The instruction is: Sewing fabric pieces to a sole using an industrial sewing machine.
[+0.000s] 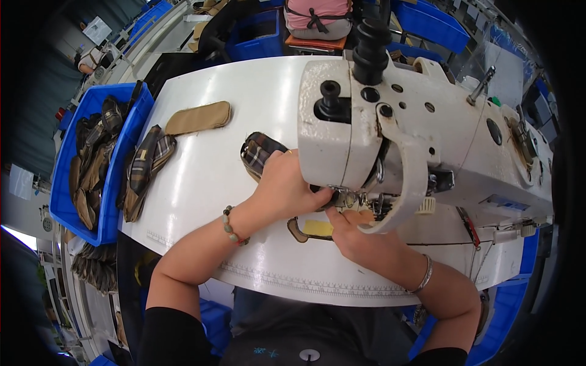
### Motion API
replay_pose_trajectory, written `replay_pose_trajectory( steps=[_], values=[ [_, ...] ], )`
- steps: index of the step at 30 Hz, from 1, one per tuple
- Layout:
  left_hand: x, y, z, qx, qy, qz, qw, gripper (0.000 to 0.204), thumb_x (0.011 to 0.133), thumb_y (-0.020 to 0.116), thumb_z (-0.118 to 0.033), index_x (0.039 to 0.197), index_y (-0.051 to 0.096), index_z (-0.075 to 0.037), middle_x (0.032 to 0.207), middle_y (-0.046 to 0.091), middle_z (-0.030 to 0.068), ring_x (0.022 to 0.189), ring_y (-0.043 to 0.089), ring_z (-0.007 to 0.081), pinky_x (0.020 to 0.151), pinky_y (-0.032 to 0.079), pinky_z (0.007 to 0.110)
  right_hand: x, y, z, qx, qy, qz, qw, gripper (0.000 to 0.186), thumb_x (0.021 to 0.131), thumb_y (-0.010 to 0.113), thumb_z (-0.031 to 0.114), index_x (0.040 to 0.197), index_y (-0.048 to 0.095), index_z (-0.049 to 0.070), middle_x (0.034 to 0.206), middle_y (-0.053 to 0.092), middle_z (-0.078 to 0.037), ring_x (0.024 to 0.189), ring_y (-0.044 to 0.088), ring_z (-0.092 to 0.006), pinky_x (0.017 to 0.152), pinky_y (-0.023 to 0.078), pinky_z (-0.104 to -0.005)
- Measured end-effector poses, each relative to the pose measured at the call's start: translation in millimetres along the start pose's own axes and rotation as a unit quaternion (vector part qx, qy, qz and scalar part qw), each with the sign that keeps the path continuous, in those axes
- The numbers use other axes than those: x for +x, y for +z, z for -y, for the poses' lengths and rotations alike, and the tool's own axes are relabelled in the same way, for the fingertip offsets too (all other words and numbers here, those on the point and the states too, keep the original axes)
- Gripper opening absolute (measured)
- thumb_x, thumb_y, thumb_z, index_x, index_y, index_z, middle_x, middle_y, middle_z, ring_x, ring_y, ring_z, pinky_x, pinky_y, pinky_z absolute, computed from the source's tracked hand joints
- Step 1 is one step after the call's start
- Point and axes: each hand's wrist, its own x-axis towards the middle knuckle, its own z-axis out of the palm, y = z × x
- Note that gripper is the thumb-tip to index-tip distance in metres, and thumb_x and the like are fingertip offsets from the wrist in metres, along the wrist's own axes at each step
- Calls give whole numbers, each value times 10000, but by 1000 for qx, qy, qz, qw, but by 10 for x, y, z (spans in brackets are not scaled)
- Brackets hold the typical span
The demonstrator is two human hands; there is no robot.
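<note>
Brown cloth (261,152) seems half-sewn; we can't tell if our left hand (284,186) or right hand (359,241) pinches; more pieces (94,168) perhaps wait.

From where I stand, I see a glossy white worktable (207,177) with a ruler scale (317,286) marked along its near edge. A bulky white metal sewing machine (439,116) takes up the right side. Toward the back left lies a tan fabric strip with rounded ends (199,118). Plaid and tan fabric pieces (146,168) lie bunched at the left edge. A rounded brown plaid fabric piece (259,155) sits left of the machine's head, and in front of that head is a flat yellow rectangle (318,228), beside a small curved brown piece (296,230).
</note>
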Motion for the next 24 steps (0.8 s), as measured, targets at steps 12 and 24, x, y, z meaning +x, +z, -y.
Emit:
replay_pose_trajectory(
  steps=[12, 24],
  values=[
    [-91, 64, 55, 30, -50, 47, 997, 229, 716, 747, -249, 912, 748, -129, 764, 698, 121, 720, 672, 344, 633, 538, 421, -26, -9, 9, 35, 20, -4, 999, 297, 832, 646, 71, 1121, 678, 8, 784, 685, -78, 672, 690, -230, 558, 546, -349],
    [-98, 112, 133, 31, -74, 69, 994, 247, 719, 730, -250, 943, 751, -148, 774, 700, 125, 731, 676, 351, 653, 552, 424, -57, 11, 11, 39, 39, 31, 998, 286, 836, 642, 92, 1114, 673, 36, 805, 693, -87, 667, 691, -237, 566, 554, -345]
  ],
)
